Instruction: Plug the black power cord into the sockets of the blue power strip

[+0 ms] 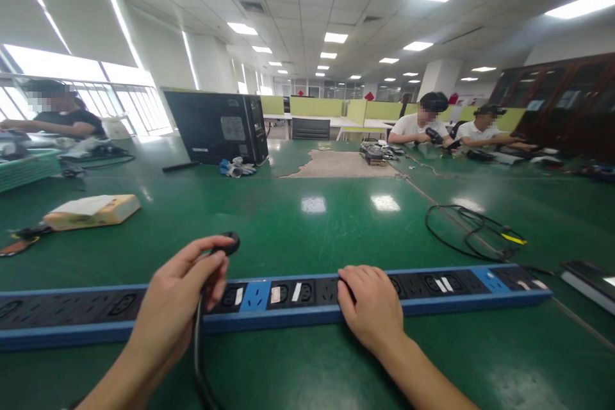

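Note:
A long blue and black power strip lies across the green table in front of me. My left hand is closed around a black power plug, raised above the strip and pinched between thumb and fingers. From it the black cable hangs down past my wrist and out of view at the bottom. Right of the strip's middle, my right hand rests on top with its fingers curled over the far edge. White labels stick to some sockets, and what lies under my right palm is hidden.
Beyond the strip is a black computer case with blue-grey gloves beside it. A yellow box is at the left, a coiled black cable at the right. A person sits far left; two others are at the far right.

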A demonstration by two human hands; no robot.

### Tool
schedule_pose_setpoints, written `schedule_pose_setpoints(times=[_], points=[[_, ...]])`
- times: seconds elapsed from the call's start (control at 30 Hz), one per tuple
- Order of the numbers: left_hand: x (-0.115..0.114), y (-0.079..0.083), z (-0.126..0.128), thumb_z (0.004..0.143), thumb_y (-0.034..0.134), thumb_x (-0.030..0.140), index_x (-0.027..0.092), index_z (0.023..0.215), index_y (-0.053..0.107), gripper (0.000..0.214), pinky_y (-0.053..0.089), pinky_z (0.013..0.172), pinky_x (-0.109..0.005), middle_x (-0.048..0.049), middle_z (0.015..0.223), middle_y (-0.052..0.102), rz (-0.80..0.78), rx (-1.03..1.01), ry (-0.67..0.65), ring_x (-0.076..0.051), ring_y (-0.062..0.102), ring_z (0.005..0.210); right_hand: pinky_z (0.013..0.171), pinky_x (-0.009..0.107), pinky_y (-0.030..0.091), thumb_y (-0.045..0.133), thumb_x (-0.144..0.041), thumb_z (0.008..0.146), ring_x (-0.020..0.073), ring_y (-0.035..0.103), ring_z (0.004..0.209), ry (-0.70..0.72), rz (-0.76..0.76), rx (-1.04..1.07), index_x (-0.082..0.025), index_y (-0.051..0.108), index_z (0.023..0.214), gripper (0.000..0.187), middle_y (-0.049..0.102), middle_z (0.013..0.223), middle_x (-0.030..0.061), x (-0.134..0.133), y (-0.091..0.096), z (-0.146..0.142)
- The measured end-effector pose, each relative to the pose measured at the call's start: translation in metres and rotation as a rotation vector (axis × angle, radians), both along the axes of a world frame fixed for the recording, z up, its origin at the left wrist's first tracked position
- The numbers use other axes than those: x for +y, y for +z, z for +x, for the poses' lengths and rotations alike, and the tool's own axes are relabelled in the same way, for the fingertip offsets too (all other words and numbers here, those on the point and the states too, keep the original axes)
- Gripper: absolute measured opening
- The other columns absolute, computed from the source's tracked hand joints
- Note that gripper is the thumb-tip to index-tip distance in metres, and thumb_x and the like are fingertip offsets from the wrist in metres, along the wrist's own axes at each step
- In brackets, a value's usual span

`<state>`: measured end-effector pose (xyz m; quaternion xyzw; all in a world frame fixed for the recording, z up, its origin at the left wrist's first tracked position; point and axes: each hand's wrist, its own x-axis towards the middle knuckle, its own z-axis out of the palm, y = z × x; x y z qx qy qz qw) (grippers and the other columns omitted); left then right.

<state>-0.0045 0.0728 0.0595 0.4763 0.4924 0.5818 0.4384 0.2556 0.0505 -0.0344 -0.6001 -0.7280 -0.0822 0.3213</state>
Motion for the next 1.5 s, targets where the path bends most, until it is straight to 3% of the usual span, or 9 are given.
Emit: schedule_pose_setpoints(times=[0.1,0.2,0.63,0.73,0.87,1.0,1.2,1.5], points=[[-0.008,-0.029,-0.002,0.072,0.066,0.039,0.018,0.096,0.06,0.033,0.027,0.036,-0.016,0.0075,0.048,0.045,-0.13,0.113,-0.074,-0.008,0.038,0.039,0.088,0.035,0.035,0.048,-0.022,0.088,0.0188,0.058,0.095,-0.002,0.01,-0.003,-0.021,0.066,0.099,0.022,0.07,0.099,0.0031,0.0,0.0,0.0],[-0.016,-0.045,-0.001,0.075,0.061,0.045,0.019,0.098,0.058,0.035,0.025,0.037,-0.017,0.0079,0.048,0.043,-0.199,0.195,-0.129,-0.009,0.036,0.039,0.088,0.035,0.035,0.048,-0.022,0.088,0.0189,0.058,0.095,0.001,0.013,-0.009,-0.021,0.066,0.098,0.022,0.07,0.1,0.0031,0.0,-0.001,0.001],[-0.008,-0.056,0.0,0.071,0.059,0.049,0.021,0.088,0.065,0.034,0.029,0.048,-0.023,0.0067,0.044,0.042,-0.076,0.511,-0.2,-0.013,0.04,0.044,0.088,0.035,0.036,0.048,-0.022,0.088,0.0189,0.058,0.095,-0.004,0.012,-0.004,-0.021,0.066,0.098,0.021,0.07,0.099,0.003,0.0,-0.001,0.0],[-0.014,-0.061,0.004,0.073,0.058,0.05,0.021,0.09,0.063,0.034,0.028,0.044,-0.022,0.008,0.041,0.04,-0.1,0.434,-0.184,-0.011,0.037,0.039,0.088,0.035,0.036,0.048,-0.022,0.088,0.0191,0.058,0.096,-0.001,0.017,0.001,-0.021,0.066,0.099,0.022,0.07,0.099,0.0033,0.0,-0.001,0.0],[-0.025,-0.062,0.012,0.072,0.059,0.053,0.024,0.106,0.054,0.045,0.017,0.034,-0.018,0.0112,0.041,0.034,-0.3,0.204,-0.234,-0.008,0.028,0.031,0.088,0.035,0.036,0.048,-0.022,0.088,0.0186,0.058,0.095,0.006,0.024,0.004,-0.021,0.067,0.1,0.022,0.07,0.1,0.003,0.0,-0.003,0.0],[-0.031,-0.057,0.018,0.072,0.063,0.052,0.026,0.11,0.049,0.049,0.02,0.03,-0.014,0.011,0.045,0.039,-0.401,-0.008,-0.299,-0.007,0.033,0.03,0.088,0.034,0.036,0.048,-0.022,0.088,0.0184,0.059,0.094,-0.003,0.043,-0.009,-0.021,0.067,0.099,0.022,0.07,0.099,0.0038,0.0,-0.003,0.0],[-0.036,-0.051,0.023,0.071,0.066,0.048,0.025,0.11,0.049,0.048,0.026,0.028,-0.013,0.0051,0.05,0.053,-0.412,-0.082,-0.276,-0.012,0.048,0.033,0.088,0.035,0.037,0.048,-0.021,0.087,0.0184,0.059,0.094,-0.003,0.042,-0.003,-0.021,0.067,0.099,0.022,0.07,0.098,0.0038,0.0,-0.002,0.0],[-0.032,-0.057,0.02,0.066,0.074,0.042,0.019,0.099,0.058,0.043,0.041,0.032,-0.019,-0.0029,0.065,0.064,-0.344,-0.184,-0.266,-0.016,0.059,0.046,0.089,0.035,0.036,0.048,-0.021,0.088,0.0181,0.059,0.093,0.003,0.032,0.021,-0.021,0.067,0.099,0.022,0.07,0.099,0.0031,0.0,-0.002,0.0]])
